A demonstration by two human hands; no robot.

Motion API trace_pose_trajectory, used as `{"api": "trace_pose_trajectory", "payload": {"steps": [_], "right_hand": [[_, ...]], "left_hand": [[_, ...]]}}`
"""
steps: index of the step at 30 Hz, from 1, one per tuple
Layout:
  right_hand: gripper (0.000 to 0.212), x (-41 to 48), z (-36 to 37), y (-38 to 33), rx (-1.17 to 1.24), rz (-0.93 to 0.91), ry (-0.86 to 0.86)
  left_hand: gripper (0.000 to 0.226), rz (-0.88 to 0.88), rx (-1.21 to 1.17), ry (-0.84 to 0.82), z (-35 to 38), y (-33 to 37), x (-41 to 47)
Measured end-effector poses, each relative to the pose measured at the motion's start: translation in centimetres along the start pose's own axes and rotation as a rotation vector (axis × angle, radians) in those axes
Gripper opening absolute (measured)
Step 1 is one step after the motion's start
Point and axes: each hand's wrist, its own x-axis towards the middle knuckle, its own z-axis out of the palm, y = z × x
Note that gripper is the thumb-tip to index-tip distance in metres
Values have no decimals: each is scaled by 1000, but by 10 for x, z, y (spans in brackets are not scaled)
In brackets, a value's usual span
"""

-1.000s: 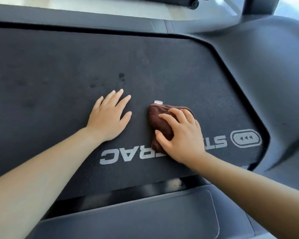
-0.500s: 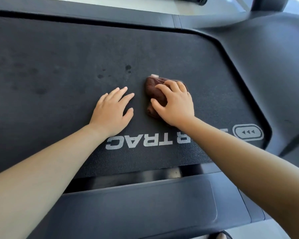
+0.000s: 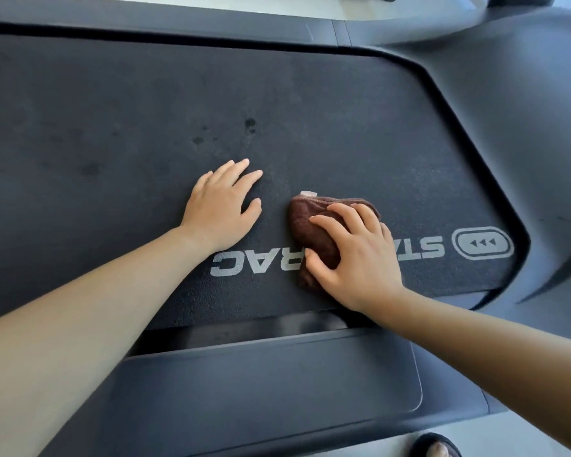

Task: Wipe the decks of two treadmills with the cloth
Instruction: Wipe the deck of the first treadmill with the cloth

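The cloth (image 3: pixel 314 227) lies bunched on the treadmill deck (image 3: pixel 145 103) under the right hand (image 3: pixel 356 255), whose fingers (image 3: pixel 335 225) grasp it, while dark spots (image 3: pixel 249 125) sit beyond the flat, released left hand (image 3: pixel 220 212).

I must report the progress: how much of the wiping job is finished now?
Nothing clearly finished. In hand: the right hand presses the brown cloth on the treadmill belt beside the logo; the left hand rests flat. Left: dark spots beyond the hands, and the second treadmill, out of view.

Bright daylight from above, soft shadows — blurred, bowed edges
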Motion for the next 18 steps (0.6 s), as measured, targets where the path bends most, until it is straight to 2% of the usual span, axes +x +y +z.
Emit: {"api": "trace_pose_trajectory", "payload": {"steps": [9, 18], "right_hand": [[48, 84, 25, -21, 18, 35, -35], [50, 4, 9, -23, 26, -11, -25]], "left_hand": [[53, -14, 31, -18, -11, -28, -16], [53, -33, 13, -7, -12, -31, -14]]}}
